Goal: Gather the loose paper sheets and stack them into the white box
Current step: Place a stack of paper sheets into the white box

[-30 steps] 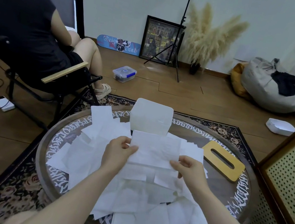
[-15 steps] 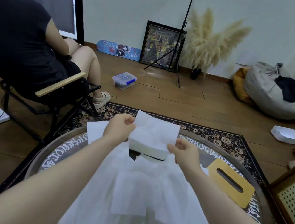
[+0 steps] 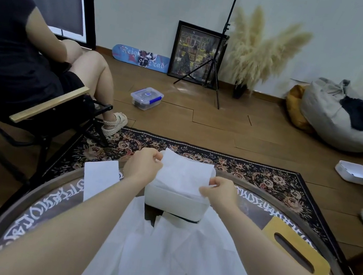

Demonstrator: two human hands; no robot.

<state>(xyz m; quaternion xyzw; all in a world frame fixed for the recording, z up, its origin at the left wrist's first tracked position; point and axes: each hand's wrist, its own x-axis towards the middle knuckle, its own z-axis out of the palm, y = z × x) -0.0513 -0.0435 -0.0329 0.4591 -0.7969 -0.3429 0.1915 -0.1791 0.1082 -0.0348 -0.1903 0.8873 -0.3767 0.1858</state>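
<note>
A white box [image 3: 175, 203] stands at the far side of the round table [image 3: 289, 205]. A white paper sheet [image 3: 183, 174] lies across the box's open top. My left hand [image 3: 144, 166] pinches the sheet's left edge and my right hand [image 3: 219, 192] pinches its right edge, both just above the box rim. Several loose white sheets [image 3: 178, 258] cover the table between my forearms. One more loose sheet [image 3: 100, 179] lies to the left of the box.
A yellow wooden lid with a slot [image 3: 296, 249] lies on the table at the right. A seated person in a folding chair [image 3: 42, 108] is close at the left. On the floor are a clear tub [image 3: 146, 98], a tripod [image 3: 211, 70] and a white tray [image 3: 353, 173].
Both hands carried the sheet from above the pile forward to the box and lowered it onto the box's open top. The view tilted up and forward.
</note>
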